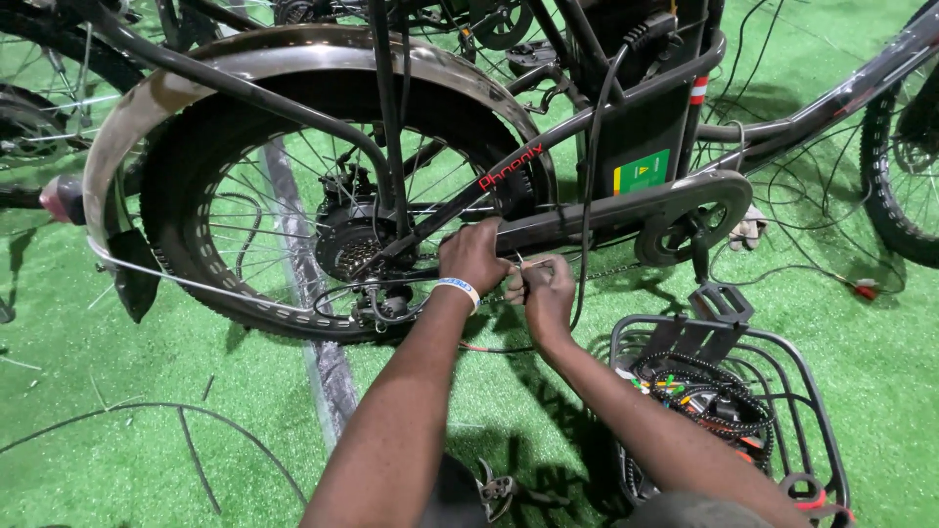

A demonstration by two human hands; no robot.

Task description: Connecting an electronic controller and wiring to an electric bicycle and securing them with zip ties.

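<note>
A black electric bicycle stands in front of me, its fat rear wheel with a hub motor at the left. My left hand, with a pale band on the wrist, rests against the dark chainstay just right of the hub. My right hand is closed beside it, pinching a thin wire or tie near the frame. Both hands touch each other below the chain guard. What the left fingers hold is hidden.
A black wire basket holding coiled cables and coloured connectors lies on the green turf at lower right. A pedal hangs above it. Loose black cables trail across the turf at right and lower left. Another tyre stands at the far right.
</note>
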